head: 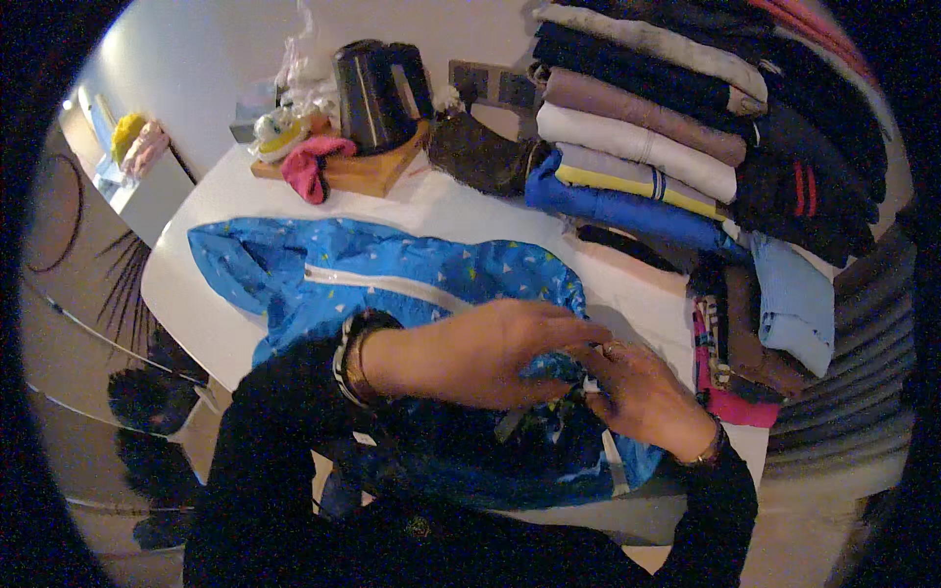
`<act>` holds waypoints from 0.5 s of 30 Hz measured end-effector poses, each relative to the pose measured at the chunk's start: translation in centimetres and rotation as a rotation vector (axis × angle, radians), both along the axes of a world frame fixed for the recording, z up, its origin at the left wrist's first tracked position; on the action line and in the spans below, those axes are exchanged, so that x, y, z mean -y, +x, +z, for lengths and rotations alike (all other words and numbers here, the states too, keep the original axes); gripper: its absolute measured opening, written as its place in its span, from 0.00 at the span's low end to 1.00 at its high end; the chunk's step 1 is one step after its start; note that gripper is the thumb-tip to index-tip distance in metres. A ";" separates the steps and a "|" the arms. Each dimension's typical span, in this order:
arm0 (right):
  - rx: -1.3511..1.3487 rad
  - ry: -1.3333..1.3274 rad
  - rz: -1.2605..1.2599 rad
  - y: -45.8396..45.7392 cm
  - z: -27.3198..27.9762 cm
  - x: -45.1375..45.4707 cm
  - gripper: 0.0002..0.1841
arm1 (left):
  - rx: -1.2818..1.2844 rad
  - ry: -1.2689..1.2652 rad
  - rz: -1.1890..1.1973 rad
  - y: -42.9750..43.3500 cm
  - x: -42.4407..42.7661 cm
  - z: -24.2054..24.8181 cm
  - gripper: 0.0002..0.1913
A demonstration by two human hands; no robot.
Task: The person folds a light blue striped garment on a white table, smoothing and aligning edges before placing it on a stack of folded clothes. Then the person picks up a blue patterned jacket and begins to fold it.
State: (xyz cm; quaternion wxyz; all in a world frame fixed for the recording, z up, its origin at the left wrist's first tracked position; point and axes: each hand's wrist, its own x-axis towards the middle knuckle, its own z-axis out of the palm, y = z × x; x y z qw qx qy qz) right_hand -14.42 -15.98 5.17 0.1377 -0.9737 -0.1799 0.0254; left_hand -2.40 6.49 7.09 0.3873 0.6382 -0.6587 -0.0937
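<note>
A blue hooded jacket (397,257) with small triangle prints and a white zip lies on the white table (176,294), its hood towards the left. Across the jacket's middle reaches my left hand (478,353), with a dark and white band at the wrist. It pinches some blue cloth at its fingertips. Meeting it from the right, my right hand (647,397) has its fingers closed on the jacket's fabric and a small white part. The fingertips of both hands are close together or touching. My sleeves and shadow darken the lower part of the jacket.
Folded clothes (639,140) rise in a tall stack at the back right, beside light blue folded cloth (794,301) and smaller dark and pink garments (742,408). A black container (371,95) and a pink cloth (316,165) rest on a wooden board (367,176).
</note>
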 end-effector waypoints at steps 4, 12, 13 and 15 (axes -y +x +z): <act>0.188 -0.078 0.053 -0.2 -0.6 1.1 0.33 | 0.134 0.117 0.052 1.1 -1.1 0.7 0.31; 0.423 -0.337 -0.382 1.9 3.6 2.8 0.22 | 0.351 -0.006 0.075 2.1 -2.5 1.5 0.28; 0.429 -0.320 -0.357 1.4 3.7 2.1 0.24 | 0.349 0.027 0.078 2.4 -2.5 1.4 0.28; 0.310 -0.064 -0.019 0.6 3.0 -0.1 0.32 | 0.335 0.006 0.060 3.0 -2.3 1.0 0.29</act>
